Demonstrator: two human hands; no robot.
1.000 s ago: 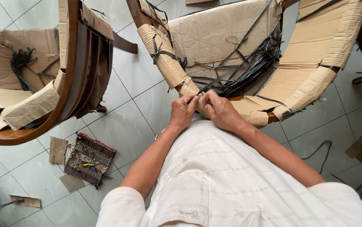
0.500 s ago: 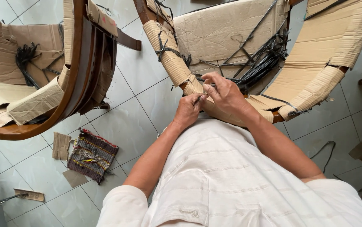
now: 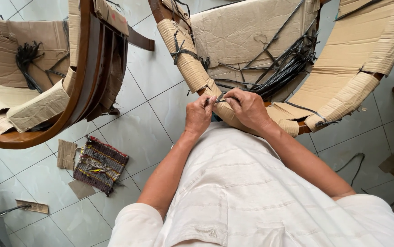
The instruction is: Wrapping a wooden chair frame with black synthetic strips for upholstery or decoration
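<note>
Fingers pinched on black strap

Furniture workshop: cardboard-wrapped chair frames

tan wrap, black cord, pale tiles

tan corrugated cardboard wraps a brown wooden frame; black straps cross it. the shirt is off-white with faint stripes. a small woven mat shows dark, red and yellow bands on pale grey tiles.
</note>
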